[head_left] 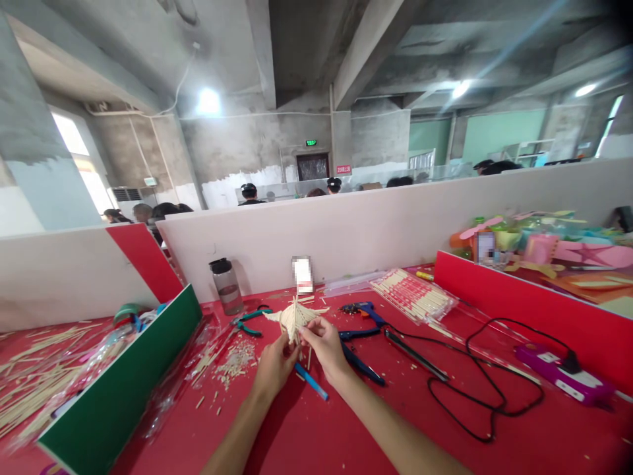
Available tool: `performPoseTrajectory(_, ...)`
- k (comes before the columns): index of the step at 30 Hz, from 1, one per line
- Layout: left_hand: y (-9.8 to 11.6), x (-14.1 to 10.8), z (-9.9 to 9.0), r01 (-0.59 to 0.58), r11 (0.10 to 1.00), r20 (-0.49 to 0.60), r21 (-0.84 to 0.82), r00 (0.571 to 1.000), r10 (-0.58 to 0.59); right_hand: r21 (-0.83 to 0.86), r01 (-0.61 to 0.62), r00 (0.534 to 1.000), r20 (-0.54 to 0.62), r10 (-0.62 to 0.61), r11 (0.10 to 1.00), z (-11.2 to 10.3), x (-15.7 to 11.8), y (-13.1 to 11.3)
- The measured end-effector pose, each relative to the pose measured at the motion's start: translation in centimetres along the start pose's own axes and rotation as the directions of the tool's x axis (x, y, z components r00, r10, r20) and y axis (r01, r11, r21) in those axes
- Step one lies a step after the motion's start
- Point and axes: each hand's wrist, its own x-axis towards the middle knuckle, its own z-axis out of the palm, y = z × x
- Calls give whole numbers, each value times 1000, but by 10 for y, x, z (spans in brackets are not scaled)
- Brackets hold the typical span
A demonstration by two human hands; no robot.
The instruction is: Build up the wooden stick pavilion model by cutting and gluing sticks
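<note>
Stick model (295,318): in my two hands, over the middle of the red counter (198,445), off the surface as far as I can judge. Left hand (273,364): grip narrow, fingertips on the lower edge. Right hand (324,344): grip narrow, thumb and finger pinching the lower right side. Exact contact points small and partly hidden.

Progress, by my reading: body well advanced. Observed: pale sticks set closely side by side, rising to a peak, with corners flaring outward. Some thin ends hang beneath, between my hands; cannot tell whether they are fixed or loose. No clear sign of a finished underside. Amount left not readable from this angle; the bag of sticks (413,297) at far right is well stocked.

Nearby: offcuts (236,361) heaped left of my left hand, suggesting much trimming done. Green pliers (250,328) lie open just beyond them. Blue pen (311,381) lies below my hands. Blue cutters (363,366) are beside my right forearm; glue gun (364,310) is beyond, neither in hand. Black cord (494,396) loops across to the purple power strip (564,375); plug seated there. Bottle (226,288) and phone (302,274) stand near the partition (316,231).
</note>
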Motion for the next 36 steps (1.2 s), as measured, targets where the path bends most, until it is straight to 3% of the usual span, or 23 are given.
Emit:
performPoseTrajectory(6, 0, 0, -4, -25, 999, 23, 44, 999, 24, -14, -24, 999, 23, 25, 1000, -2, 0, -1)
performPoseTrajectory(11, 3, -3, -23, -113, 990, 103, 84, 989, 104, -8, -38, 999, 3, 38, 999, -4, 1, 1)
performPoseTrajectory(15, 5, -5, -43, -167, 957, -11, 237, 985, 175, -19, -53, 998, -17, 53, 998, -4, 1, 1)
performPoseTrajectory(18, 7, -6, -49, -240, 933, -149, 268, 947, 286, -23, -41, 999, -17, 41, 999, -4, 1, 2)
performPoseTrajectory(20, 11, -7, -48, -316, 910, -172, 267, 914, 368, -33, -24, 1000, -11, 23, 999, -4, 1, 3)
performPoseTrajectory(24, 17, -7, -42, -417, 871, -89, 259, 888, 452, -50, -1, 1000, 3, 1, 999, -5, 2, 4)
performPoseTrajectory(36, 17, -5, -32, -447, 853, -21, 269, 883, 470, -68, 20, 1000, 0, -20, 997, -10, 4, 2)
